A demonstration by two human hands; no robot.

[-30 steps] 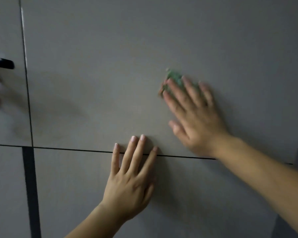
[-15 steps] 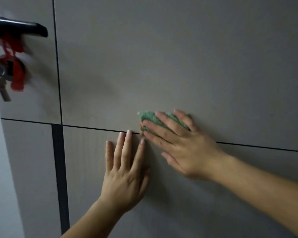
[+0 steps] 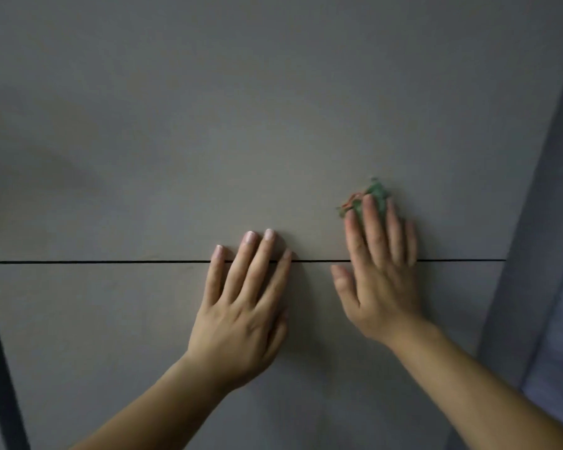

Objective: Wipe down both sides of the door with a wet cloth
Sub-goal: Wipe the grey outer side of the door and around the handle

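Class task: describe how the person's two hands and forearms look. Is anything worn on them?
The left hand and right hand are bare: no gloves, rings, watch or bracelet show. Both forearms are uncovered, with no sleeve in view. Nails look short.

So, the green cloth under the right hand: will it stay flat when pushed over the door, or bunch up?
Probably floppy: the green cloth shows a crumpled, ragged edge beyond the right hand. It likely slides easily, since the door looks smooth.
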